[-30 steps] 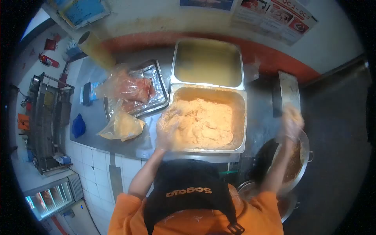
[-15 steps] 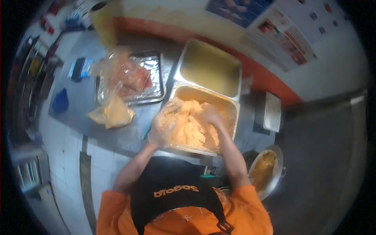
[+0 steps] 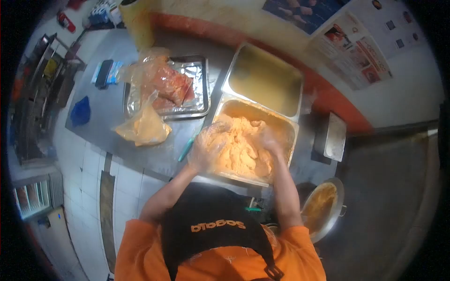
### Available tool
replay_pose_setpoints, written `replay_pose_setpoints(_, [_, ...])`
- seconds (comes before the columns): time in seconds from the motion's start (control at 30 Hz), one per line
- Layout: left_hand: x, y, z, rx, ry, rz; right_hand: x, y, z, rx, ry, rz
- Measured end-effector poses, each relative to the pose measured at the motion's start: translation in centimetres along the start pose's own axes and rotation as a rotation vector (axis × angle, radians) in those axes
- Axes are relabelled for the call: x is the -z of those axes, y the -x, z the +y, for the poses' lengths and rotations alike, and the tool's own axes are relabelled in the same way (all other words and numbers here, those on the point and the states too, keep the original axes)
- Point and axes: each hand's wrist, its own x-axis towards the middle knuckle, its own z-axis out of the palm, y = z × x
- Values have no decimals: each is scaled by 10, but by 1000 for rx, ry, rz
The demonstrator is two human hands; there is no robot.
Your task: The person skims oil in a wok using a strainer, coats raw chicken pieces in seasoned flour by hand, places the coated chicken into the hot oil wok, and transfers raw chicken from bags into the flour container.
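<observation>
Orange-coated, lumpy pieces [image 3: 241, 152] fill much of a deep metal pan [image 3: 289, 136] in front of me. My left hand [image 3: 208, 145], in a clear plastic glove, rests over the pan's left side, its fingers stretched across the coated heap. On the right side, my right hand [image 3: 268, 141] reaches into the same pan and touches the heap. Its fingers are blurred and partly sunk in the coating, so their closure is unclear. A teal-handled tool [image 3: 186, 149] lies just left of the pan, partly hidden near my left hand.
Behind stands a second metal pan [image 3: 267, 79] of yellowish contents. Leftward, a foil-lined tray [image 3: 200, 86] bears bagged raw meat [image 3: 171, 84], near a bag of orange powder [image 3: 146, 125], a phone [image 3: 104, 73] and blue cloth [image 3: 80, 111]. A wok [image 3: 338, 206] stands at right.
The whole view has shifted, so the scene sits slightly farther right. Both hands remain in the pan, and the coated heap looks slightly rearranged between them.
</observation>
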Motion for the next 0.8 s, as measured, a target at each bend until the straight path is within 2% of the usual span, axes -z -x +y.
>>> replay_pose_setpoints(0.03, [0, -2, 5, 20, -32, 4, -6, -3, -3, -37, 25, -1])
replay_pose_setpoints(0.1, [-6, -9, 5, 16, -52, -18, -35, -24, 29, 158, 187, 181])
replay_pose_setpoints(0.17, [-3, -7, -1, 5, -21, 1, -47, -32, 30, 156, 200, 180])
replay_pose_setpoints(0.2, [-1, -6, -2, -67, -98, -4, -52, -32, 30, 144, 220, 167])
replay_pose_setpoints(0.3, [-3, -3, -3, 38, -30, -1, -41, -5, -9, 212, 400, 157])
replay_pose_setpoints(0.33, [-3, 0, -7, 42, -28, -4, -44, -8, -1, 207, 400, 155])
replay_pose_setpoints(0.4, [0, 4, -16, -2, -244, -23, -49, -16, 10, 625, 410, 340])
replay_pose_setpoints(0.43, [-1, 5, -16, -6, -243, -31, -48, -18, 9, 619, 409, 348])
replay_pose_setpoints(0.5, [-5, 4, -13, 78, -112, 80, -42, -26, 5, 531, 298, 148])
replay_pose_setpoints(0.53, [-4, 6, -17, 70, -110, 71, -41, -30, 8, 527, 298, 159])
replay_pose_setpoints(0.6, [-4, 6, -29, -14, -160, 39, -31, -37, 10, 445, 377, 16])
replay_pose_setpoints(0.63, [-4, 4, -31, -48, -171, 26, -25, -36, 9, 438, 384, 36])
replay_pose_setpoints(0.73, [-8, -2, -16, 65, 63, 90, -11, -18, -9, 101, 405, 76])
replay_pose_setpoints(0.8, [-7, -2, -19, 5, -40, 84, 17, 21, -42, 161, 447, 124])
